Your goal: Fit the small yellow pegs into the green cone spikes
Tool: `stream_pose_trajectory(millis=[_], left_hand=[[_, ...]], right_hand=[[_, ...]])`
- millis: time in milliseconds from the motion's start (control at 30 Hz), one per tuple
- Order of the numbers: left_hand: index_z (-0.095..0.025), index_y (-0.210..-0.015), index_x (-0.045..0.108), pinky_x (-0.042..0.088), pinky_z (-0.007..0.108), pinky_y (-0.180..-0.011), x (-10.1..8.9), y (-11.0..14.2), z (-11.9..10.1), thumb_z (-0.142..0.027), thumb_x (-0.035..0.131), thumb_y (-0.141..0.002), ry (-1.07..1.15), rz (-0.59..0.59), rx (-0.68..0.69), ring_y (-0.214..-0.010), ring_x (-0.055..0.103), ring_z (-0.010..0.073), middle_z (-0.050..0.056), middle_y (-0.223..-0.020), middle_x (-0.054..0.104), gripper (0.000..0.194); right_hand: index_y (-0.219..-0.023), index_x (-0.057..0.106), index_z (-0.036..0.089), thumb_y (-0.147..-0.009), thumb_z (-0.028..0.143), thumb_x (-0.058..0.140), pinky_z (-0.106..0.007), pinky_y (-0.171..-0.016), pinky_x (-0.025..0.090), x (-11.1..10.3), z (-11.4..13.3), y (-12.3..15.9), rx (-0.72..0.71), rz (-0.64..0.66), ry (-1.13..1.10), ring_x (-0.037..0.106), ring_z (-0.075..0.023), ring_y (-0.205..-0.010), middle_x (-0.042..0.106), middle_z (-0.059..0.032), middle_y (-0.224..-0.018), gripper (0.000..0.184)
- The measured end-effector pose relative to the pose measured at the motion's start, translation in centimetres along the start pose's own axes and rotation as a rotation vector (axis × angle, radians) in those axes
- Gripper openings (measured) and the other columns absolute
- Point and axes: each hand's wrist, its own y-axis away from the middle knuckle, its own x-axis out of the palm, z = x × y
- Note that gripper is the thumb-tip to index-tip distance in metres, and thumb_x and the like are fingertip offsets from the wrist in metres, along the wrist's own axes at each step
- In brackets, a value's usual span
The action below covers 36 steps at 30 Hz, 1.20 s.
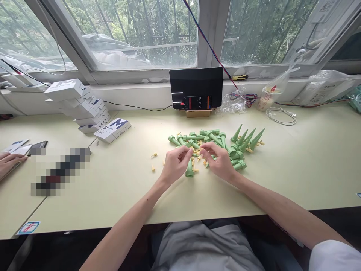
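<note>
My left hand [175,162] and my right hand [221,161] meet fingertip to fingertip over a pile of green plastic spikes [216,138] and small yellow plastic nozzles [153,167]. Both hands are closed in a pinch. A small yellow piece shows at the right fingertips; the left fingertips also seem to hold a small yellow piece, partly hidden. Just below the fingers, a green spike [190,171] lies with its wide capped end toward me. To the right, several green spikes [249,140] lie grouped, points away from me, with yellow pieces by them.
A phone with a timer [197,102] leans on a black tablet [196,84] at the back. White boxes [84,107] are stacked at the left, with one box [112,130] beside them. A cup in a bag [269,98] and white cable [280,116] lie back right. Another person's hand [11,162] is far left.
</note>
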Motion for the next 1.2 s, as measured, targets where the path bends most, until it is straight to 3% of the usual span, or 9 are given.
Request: stream_pose_trajectory(millis=[367,667,900,1067,1200], left_hand=[[-0.020,-0.085,0.064,0.029,0.023,-0.048,-0.03,0.33,0.52,-0.028,0.056,-0.090,-0.228,0.154,0.045,-0.046,0.033,0.0085,-0.008,-0.050,0.037,0.012],[-0.020,-0.090,0.067,0.032,0.025,-0.050,-0.17,0.38,0.20,-0.024,0.054,-0.088,-0.390,0.325,0.085,-0.045,0.044,0.0123,-0.005,-0.049,0.050,0.015],[-0.022,-0.090,0.067,0.035,0.027,-0.055,-0.10,0.44,0.58,-0.024,0.052,-0.089,-0.447,0.357,0.138,-0.044,0.045,0.0130,-0.006,-0.049,0.049,0.015],[-0.022,-0.076,0.064,0.034,0.027,-0.055,-0.08,0.47,0.56,-0.025,0.052,-0.090,-0.475,0.370,0.147,-0.044,0.042,0.0120,-0.005,-0.051,0.050,0.018],[-0.022,-0.080,0.065,0.036,0.027,-0.058,-0.09,0.51,0.53,-0.025,0.053,-0.090,-0.460,0.365,0.151,-0.046,0.046,0.0119,-0.004,-0.055,0.056,0.015]], right_hand=[[-0.098,0.063,0.021,-0.096,0.031,0.058,-0.030,-0.065,0.059,0.02,0.33,-0.02,-0.042,-0.058,0.067,0.067,-0.0168,-0.076,0.070,-0.0051,-0.090,0.012],[-0.097,0.064,0.021,-0.096,0.033,0.057,-0.029,-0.064,0.059,0.10,0.36,0.03,-0.055,-0.067,0.101,0.068,-0.0165,-0.073,0.070,-0.0050,-0.090,0.014],[-0.096,0.064,0.021,-0.096,0.031,0.058,-0.029,-0.063,0.059,0.09,0.38,-0.01,-0.062,-0.060,0.103,0.068,-0.0167,-0.073,0.070,-0.0053,-0.090,0.012],[-0.096,0.064,0.021,-0.096,0.032,0.058,-0.029,-0.062,0.059,0.07,0.39,-0.03,-0.057,-0.059,0.109,0.067,-0.0166,-0.072,0.070,-0.0048,-0.088,0.013],[-0.096,0.064,0.020,-0.096,0.030,0.058,-0.029,-0.062,0.058,0.05,0.41,-0.03,-0.055,-0.055,0.104,0.067,-0.0162,-0.072,0.070,-0.0050,-0.089,0.012]])
